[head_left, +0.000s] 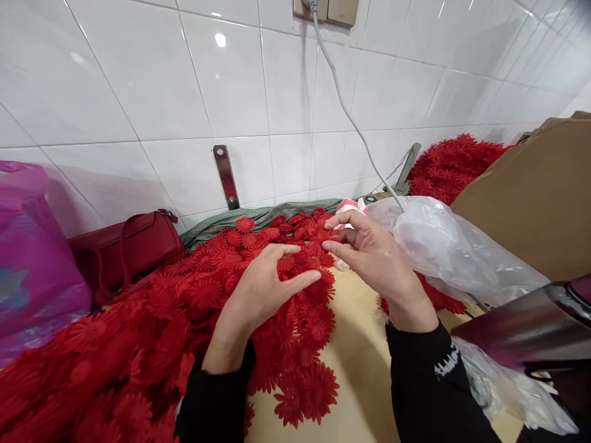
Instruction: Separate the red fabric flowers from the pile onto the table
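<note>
A large heap of red artificial flower petals (194, 307) covers the left and middle of the pale yellow table (353, 344). Over the heap, my left hand (265, 283) has its thumb and fingers apart with nothing between them. My right hand (364, 252) pinches a red flower piece (319, 237) between thumb and fingers, above the far part of the heap. Part of that piece is hidden behind my fingers. Loose flower pieces (307, 394) lie flat near the front edge of the heap.
A red handbag (129, 246) and a purple bag (32, 258) stand on the left. Clear plastic (443, 240), a cardboard sheet (535, 197) and a metallic container (517, 326) occupy the right. A grey cable (344, 104) hangs down the tiled wall. More red flowers (455, 166) lie behind the cardboard.
</note>
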`<state>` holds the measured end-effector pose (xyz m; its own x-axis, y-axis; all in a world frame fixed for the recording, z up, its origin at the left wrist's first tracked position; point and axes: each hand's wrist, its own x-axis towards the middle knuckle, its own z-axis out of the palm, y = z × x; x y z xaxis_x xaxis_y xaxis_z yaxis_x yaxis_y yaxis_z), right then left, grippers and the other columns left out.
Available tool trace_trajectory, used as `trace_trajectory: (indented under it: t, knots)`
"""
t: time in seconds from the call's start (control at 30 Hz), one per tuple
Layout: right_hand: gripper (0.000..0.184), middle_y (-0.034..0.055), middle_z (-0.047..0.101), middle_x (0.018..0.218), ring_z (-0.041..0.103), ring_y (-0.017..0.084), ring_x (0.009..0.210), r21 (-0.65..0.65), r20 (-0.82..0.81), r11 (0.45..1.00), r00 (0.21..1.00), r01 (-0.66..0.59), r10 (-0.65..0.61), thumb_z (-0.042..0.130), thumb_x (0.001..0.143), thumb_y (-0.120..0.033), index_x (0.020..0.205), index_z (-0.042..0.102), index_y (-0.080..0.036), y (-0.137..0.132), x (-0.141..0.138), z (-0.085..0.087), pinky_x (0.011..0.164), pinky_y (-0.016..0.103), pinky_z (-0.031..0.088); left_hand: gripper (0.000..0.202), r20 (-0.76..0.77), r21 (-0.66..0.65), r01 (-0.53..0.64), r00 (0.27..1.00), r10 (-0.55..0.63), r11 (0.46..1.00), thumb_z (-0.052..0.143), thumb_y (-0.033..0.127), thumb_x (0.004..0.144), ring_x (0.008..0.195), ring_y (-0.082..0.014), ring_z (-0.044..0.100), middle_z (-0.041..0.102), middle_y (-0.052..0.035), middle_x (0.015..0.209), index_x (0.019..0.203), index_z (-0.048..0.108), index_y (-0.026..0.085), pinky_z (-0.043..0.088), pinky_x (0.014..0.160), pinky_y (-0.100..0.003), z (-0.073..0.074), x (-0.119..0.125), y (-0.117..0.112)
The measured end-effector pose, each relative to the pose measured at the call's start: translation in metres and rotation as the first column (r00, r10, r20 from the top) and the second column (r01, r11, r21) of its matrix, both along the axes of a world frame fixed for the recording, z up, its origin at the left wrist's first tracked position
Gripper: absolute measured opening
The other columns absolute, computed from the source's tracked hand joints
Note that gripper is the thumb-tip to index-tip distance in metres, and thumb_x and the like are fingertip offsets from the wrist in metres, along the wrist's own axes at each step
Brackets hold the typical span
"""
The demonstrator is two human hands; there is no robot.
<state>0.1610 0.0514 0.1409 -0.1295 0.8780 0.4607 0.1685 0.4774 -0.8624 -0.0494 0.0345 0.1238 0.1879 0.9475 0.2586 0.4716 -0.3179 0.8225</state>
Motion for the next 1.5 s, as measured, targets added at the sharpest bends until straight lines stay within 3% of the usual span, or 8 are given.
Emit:
trace_trajectory:
  t: [0.23, 0.43, 0.63, 0.87, 1.03, 1.13, 1.27, 1.5]
  knots:
    - [0.026, 0.0027, 0.062, 0.114, 0.065, 0.013, 0.084, 0.134, 0.248, 0.990, 0.967, 0.033, -0.066, 0.069, 0.087, -0.016, 0.106, 0.054, -0.024, -0.016, -0.018, 0.007, 0.080, 0.035, 0.056, 0.022, 0.447, -0.020, 0.187, 0.880, -0.159, 0.982, 0.069, 0.040, 0.091, 0.086, -0.0148, 0.065, 0.072, -0.0016, 0.094, 0.094, 0.070, 0.017, 0.050, 0.083, -0.026, 0.002, 0.017, 0.001]
    - [0.031, 0.0042, 0.058, 0.119, 0.065, 0.017, 0.093, 0.294, 0.262, 0.954, 0.955, 0.060, -0.140, 0.069, 0.087, -0.014, 0.112, 0.054, -0.025, -0.018, -0.020, 0.009, 0.088, 0.039, 0.059, 0.021, 0.617, -0.059, 0.109, 0.786, -0.050, 0.992, 0.069, 0.037, 0.088, 0.079, -0.0126, 0.061, 0.070, 0.0000, 0.085, 0.089, 0.067, 0.016, 0.049, 0.078, -0.024, -0.001, 0.023, 0.004]
    - [0.022, 0.0060, 0.058, 0.120, 0.063, 0.018, 0.098, 0.336, 0.327, 0.942, 0.935, 0.023, -0.140, 0.065, 0.089, -0.010, 0.105, 0.062, -0.025, -0.018, -0.019, 0.011, 0.093, 0.041, 0.059, 0.020, 0.629, -0.048, 0.123, 0.774, -0.066, 0.991, 0.072, 0.033, 0.084, 0.088, -0.0151, 0.066, 0.075, -0.0030, 0.097, 0.097, 0.071, 0.017, 0.052, 0.085, -0.026, -0.008, 0.024, 0.009]
    - [0.035, 0.0061, 0.058, 0.123, 0.063, 0.019, 0.098, 0.339, 0.309, 0.939, 0.937, 0.055, -0.166, 0.069, 0.087, -0.010, 0.117, 0.062, -0.027, -0.017, -0.017, 0.010, 0.094, 0.042, 0.058, 0.029, 0.598, -0.028, 0.093, 0.800, -0.058, 0.995, 0.075, 0.042, 0.085, 0.079, -0.0150, 0.069, 0.076, -0.0031, 0.087, 0.094, 0.069, 0.015, 0.054, 0.078, -0.026, -0.009, 0.025, 0.010]
    - [0.017, 0.0083, 0.058, 0.127, 0.059, 0.025, 0.125, 0.354, 0.332, 0.933, 0.925, 0.057, -0.183, 0.067, 0.093, -0.019, 0.108, 0.071, -0.027, -0.020, -0.019, 0.010, 0.106, 0.045, 0.051, 0.034, 0.560, -0.018, 0.038, 0.828, -0.021, 0.999, 0.076, 0.049, 0.084, 0.066, -0.0140, 0.068, 0.073, -0.0012, 0.074, 0.084, 0.067, 0.016, 0.054, 0.070, -0.026, -0.007, 0.026, 0.010]
    - [0.009, 0.0080, 0.062, 0.127, 0.059, 0.025, 0.126, 0.283, 0.326, 0.958, 0.936, 0.035, -0.130, 0.067, 0.095, -0.024, 0.101, 0.074, -0.026, -0.017, -0.018, 0.008, 0.110, 0.046, 0.048, 0.040, 0.552, -0.034, 0.024, 0.834, -0.001, 0.999, 0.075, 0.054, 0.084, 0.060, -0.0132, 0.065, 0.069, -0.0003, 0.067, 0.075, 0.063, 0.017, 0.052, 0.064, -0.025, -0.006, 0.026, 0.010]
    - [0.003, 0.0052, 0.069, 0.113, 0.064, 0.022, 0.116, 0.164, 0.236, 0.986, 0.972, -0.043, 0.003, 0.071, 0.091, -0.023, 0.089, 0.072, -0.025, -0.011, -0.011, 0.005, 0.103, 0.043, 0.050, 0.035, 0.479, 0.036, 0.156, 0.864, -0.154, 0.987, 0.067, 0.048, 0.093, 0.075, -0.0151, 0.069, 0.075, -0.0033, 0.080, 0.079, 0.068, 0.016, 0.054, 0.076, -0.027, -0.008, 0.023, 0.011]
    - [0.013, 0.0041, 0.070, 0.098, 0.065, 0.019, 0.100, -0.059, 0.070, 0.989, 0.988, -0.136, 0.140, 0.073, 0.084, -0.029, 0.075, 0.068, -0.021, 0.003, -0.007, -0.003, 0.090, 0.037, 0.051, 0.025, 0.336, -0.007, 0.299, 0.899, -0.279, 0.954, 0.070, 0.042, 0.092, 0.086, -0.0180, 0.070, 0.076, -0.0049, 0.090, 0.091, 0.070, 0.016, 0.052, 0.082, -0.028, -0.019, 0.010, 0.018]
